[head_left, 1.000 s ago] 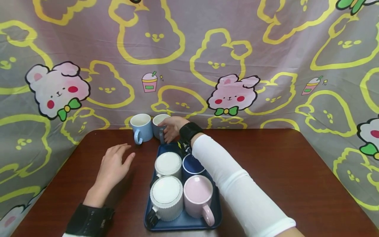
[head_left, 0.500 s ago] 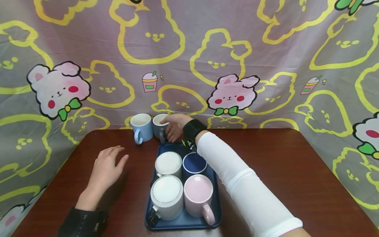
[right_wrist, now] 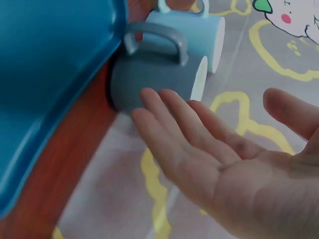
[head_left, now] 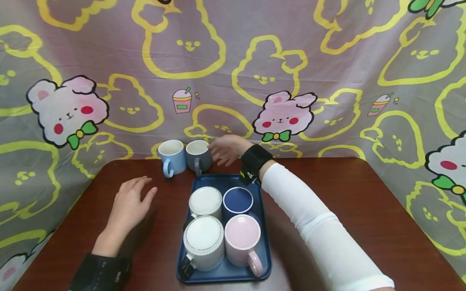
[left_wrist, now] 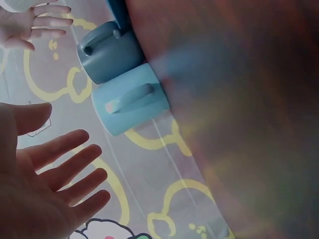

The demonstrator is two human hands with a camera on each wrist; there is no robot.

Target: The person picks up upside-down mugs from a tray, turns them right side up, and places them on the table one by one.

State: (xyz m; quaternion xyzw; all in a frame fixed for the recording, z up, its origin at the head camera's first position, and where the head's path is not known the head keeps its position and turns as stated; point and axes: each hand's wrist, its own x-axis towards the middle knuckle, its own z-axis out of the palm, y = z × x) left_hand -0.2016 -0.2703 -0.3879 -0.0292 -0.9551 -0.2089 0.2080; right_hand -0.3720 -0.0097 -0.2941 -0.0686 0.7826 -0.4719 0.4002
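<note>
Right hand (head_left: pixel 228 150) is loose, holding nothing, at the gray mug's (head_left: pixel 198 157) 3 o'clock; can't tell if they touch. Left hand (head_left: pixel 127 206) is empty too, around the blue tray's (head_left: pixel 218 180) 9. Gray and light-blue mug (head_left: pixel 174 158) stand at its 11. I'd call it four mugs (head_left: pixel 204 238) on, two left off. Pink mug (head_left: pixel 242 234) hides the navy mug's (head_left: pixel 238 201) bottom.
</note>
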